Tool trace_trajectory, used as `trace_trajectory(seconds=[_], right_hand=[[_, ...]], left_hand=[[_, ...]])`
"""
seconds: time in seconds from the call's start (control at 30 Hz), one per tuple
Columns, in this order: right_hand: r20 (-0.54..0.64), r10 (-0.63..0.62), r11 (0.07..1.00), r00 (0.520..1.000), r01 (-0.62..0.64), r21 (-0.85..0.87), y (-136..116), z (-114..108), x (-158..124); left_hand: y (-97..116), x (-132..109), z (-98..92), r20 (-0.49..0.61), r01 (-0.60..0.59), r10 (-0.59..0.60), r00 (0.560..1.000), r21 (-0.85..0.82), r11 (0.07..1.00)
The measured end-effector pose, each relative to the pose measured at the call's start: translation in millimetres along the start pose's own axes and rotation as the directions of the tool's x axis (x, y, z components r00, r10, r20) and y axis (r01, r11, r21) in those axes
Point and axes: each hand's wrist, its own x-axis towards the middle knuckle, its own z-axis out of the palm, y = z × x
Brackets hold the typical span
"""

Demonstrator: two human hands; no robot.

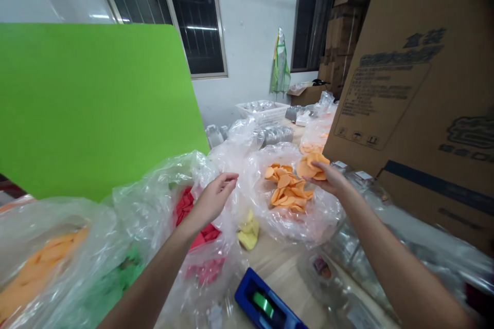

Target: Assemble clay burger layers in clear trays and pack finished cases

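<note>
**Right hand [326, 177] grips thin orange discs [312, 166] above crinkled plastic**

The curved, overlapping discs sit pinched between fingers and thumb, just over a crinkled clear plastic bag [324, 221] heaped with more. The left hand [216, 198] hangs open and empty, fingers gently curved, near a bag of ragged red pieces [185, 205]. A corrugated cardboard carton [405, 72] rises behind.

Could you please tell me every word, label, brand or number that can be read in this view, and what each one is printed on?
Cardboard carton, large dark Chinese heading: too blurred to quote.
Small print panel below it: too small to read.
Outlined characters at its right edge: cut off and unreadable.
No other legible text shows.
</note>
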Motion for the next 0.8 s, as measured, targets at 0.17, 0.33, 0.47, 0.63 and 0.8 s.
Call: trace_trajectory(seconds=[0.17,0.33,0.47,0.63,0.8], right_hand=[[0.244,0.067,0.959,0.967,-0.130,0.252,-9,40,-114],[0.595,0.056,0.810,0.802,-0.384,0.442,12,78,-225],[0.738,0.009,0.764,0.675,-0.480,0.431,24,88,-271],[0.762,0.088,0.791,0.641,-0.510,0.338,30,92,-305],[0.768,0.178,0.787,0.615,-0.558,0.264,38,92,-325]], left_hand=[[22,-68,7.3,0.189,0.140,-0.098,0.977,-0.225,0.964],[32,-136,11.4,0.282,0.203,-0.082,0.956,-0.433,0.878],[37,-178,1.9,0.205,0.181,-0.109,0.973,-0.375,0.909],[36,-217,-10.9,0.107,0.186,-0.153,0.982,-0.543,0.819],[30,-239,-21.2,0.150,0.259,-0.215,0.965,-0.674,0.692]])
